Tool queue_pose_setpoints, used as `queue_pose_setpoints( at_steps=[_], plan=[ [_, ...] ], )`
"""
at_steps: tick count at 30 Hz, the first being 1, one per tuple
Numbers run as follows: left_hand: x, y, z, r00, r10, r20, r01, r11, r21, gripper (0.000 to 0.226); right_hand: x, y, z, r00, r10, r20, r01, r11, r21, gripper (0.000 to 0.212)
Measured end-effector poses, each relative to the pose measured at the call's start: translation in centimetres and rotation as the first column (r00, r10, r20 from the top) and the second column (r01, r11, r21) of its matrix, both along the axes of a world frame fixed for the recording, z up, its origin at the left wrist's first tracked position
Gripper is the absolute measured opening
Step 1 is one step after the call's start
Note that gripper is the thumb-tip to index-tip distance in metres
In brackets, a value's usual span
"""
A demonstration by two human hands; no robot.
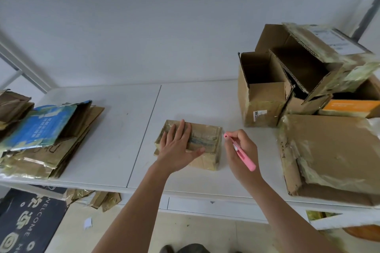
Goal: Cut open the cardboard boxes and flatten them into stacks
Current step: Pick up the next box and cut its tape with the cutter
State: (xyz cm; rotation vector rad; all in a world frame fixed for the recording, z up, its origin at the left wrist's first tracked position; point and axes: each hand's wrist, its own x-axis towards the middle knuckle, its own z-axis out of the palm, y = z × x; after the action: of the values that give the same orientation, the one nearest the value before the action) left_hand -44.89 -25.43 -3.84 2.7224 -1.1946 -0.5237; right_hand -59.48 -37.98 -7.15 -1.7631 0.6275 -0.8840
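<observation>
A small taped cardboard box (207,139) lies closed on the white table (115,146), near its front edge. My left hand (177,148) rests flat on the box's top with straight fingers. Just right of the box, my right hand (241,154) grips a pink utility knife (240,153), whose tip points at the box's upper right corner. A stack of flattened boxes (53,139), one with a blue printed face, sits at the table's left end.
Several opened boxes (265,88) crowd the table's back right, with an orange carton (349,107) among them. A large flat box (331,156) lies at the front right. Cardboard scraps (102,199) and a dark welcome mat (26,222) lie on the floor.
</observation>
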Motion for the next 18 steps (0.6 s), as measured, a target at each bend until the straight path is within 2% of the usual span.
queue_pose_setpoints(
  at_steps=[6, 10, 14, 15, 18],
  plan=[
    [0.0, -0.1, 0.0, 1.000, -0.007, -0.005, 0.007, 1.000, 0.018, 0.094, -0.4, 0.4, 0.3, 0.999, 0.032, 0.003, -0.032, 0.999, -0.005, 0.012],
    [0.0, -0.1, 0.1, 1.000, -0.007, -0.005, 0.008, 1.000, 0.019, 0.094, -0.8, 2.5, -0.3, 0.992, 0.120, -0.049, -0.120, 0.993, 0.000, 0.016],
    [0.0, -0.1, 0.0, 1.000, -0.001, -0.020, 0.002, 1.000, 0.015, 0.093, -1.3, 3.4, -0.2, 0.993, 0.111, -0.029, -0.111, 0.994, 0.025, 0.011],
    [0.0, 0.0, 0.1, 1.000, 0.005, -0.031, -0.005, 1.000, 0.008, 0.091, -1.5, 3.0, 0.2, 0.993, 0.119, -0.015, -0.118, 0.992, 0.034, 0.016],
    [0.2, -0.1, 0.1, 0.998, 0.020, -0.056, -0.020, 1.000, -0.004, 0.087, -1.7, 1.1, 1.2, 0.998, 0.056, 0.021, -0.056, 0.998, -0.034, 0.021]
  ],
)
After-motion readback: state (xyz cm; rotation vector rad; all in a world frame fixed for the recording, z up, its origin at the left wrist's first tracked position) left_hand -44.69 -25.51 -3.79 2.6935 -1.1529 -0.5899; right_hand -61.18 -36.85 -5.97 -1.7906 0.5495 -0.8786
